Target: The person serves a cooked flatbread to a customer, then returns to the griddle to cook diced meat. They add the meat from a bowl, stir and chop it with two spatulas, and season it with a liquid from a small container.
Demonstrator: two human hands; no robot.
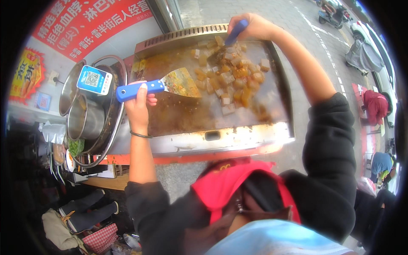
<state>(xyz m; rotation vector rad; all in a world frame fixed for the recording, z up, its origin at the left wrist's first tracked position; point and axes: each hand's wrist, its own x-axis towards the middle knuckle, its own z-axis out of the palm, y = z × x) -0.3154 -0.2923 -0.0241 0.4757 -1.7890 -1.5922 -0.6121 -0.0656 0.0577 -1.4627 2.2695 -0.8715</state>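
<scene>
My left hand [138, 98] grips the blue handle of a wide metal spatula [181, 83], its blade smeared with sauce and bits of seasoning, over the left part of a flat griddle [178, 114]. At the far edge, my right hand [253, 27] holds a second blue-handled spatula [236, 32]. That one slants down among brown and pale food cubes [239, 76], which partly hide its blade. The cubes look soft and jelly-like and lie in a loose pile right of the middle. Brown sauce coats the metal, and some steam blurs the surface.
Left of the griddle stand a large metal pan [114, 130], a steel pot [87, 121] and a card with a printed code [94, 80]. Chopped greens [76, 147] sit below them. A slotted metal guard [188, 32] lines the griddle's back. People and parked vehicles are at right.
</scene>
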